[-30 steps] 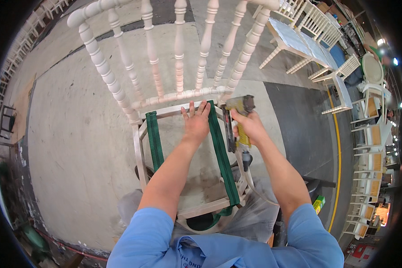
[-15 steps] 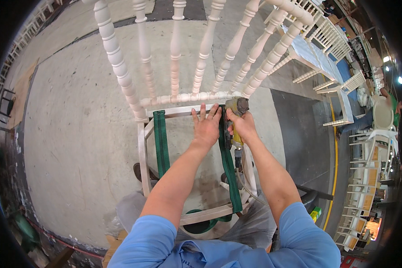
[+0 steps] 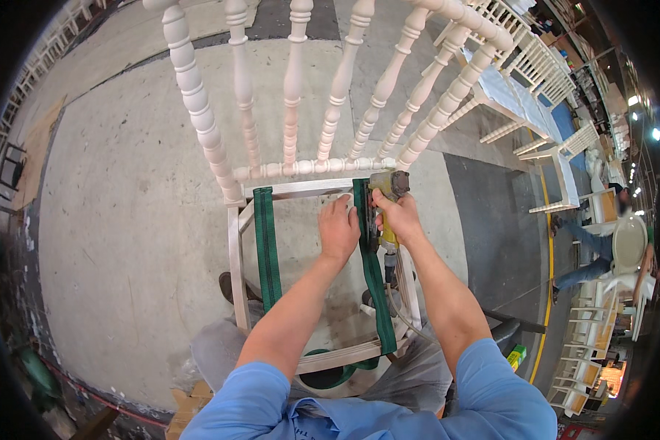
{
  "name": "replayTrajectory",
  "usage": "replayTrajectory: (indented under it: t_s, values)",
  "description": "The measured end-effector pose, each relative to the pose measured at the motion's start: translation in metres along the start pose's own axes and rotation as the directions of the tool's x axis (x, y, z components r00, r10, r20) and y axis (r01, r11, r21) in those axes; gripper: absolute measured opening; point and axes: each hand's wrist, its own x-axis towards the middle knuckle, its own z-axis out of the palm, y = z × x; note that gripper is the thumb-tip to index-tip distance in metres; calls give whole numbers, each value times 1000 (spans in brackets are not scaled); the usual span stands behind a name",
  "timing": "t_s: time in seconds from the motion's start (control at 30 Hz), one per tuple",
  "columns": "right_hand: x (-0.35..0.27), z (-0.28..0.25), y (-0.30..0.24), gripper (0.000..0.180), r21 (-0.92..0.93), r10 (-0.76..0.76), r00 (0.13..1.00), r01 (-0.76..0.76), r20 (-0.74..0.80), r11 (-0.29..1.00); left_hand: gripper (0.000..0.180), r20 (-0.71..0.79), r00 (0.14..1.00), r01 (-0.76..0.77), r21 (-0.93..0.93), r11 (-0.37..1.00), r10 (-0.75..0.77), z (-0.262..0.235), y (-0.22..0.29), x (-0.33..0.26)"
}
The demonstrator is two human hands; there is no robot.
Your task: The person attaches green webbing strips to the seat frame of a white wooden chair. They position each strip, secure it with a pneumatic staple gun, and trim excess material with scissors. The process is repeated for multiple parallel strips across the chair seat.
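Frame (image 3: 236,253), centre: probably stiff, lightish; take it by the side rails (image 3: 235,235). Left strap (image 3: 266,242): looks soft, flexible. Left hand (image 3: 339,229): fingers loosely bent near the far rail (image 3: 304,188), grip unclear. Right strap (image 3: 375,286): just right of it, soft too. Gun (image 3: 390,182): at that strap's far end, gripped by right hand (image 3: 401,218); likely heavy, rigid. Hold at handle (image 3: 389,236); hose (image 3: 397,308) may drag.

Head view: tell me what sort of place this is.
Likely a furniture workshop or factory floor: the right hand holds a yellow, hose-fed power tool at a seatless chair frame with green webbing straps, and more pale chairs stand lined up at the right.
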Motion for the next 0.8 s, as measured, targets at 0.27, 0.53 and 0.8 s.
replayTrajectory:
  t_s: [0.27,0.53,0.8]
  values:
    - [3,11,3,30,-9,-20,1000,21,16,1000,27,278,888,429,-205,880,-368,12,-18,4]
    - [1,26,-5,29,3,-47,998,47,35,999,23,306,861,470,-177,865,-405,16,-34,8]
    - [0,23,1,32,-30,-22,999,23,31,999,17,306,874,445,-186,876,-378,18,-29,8]
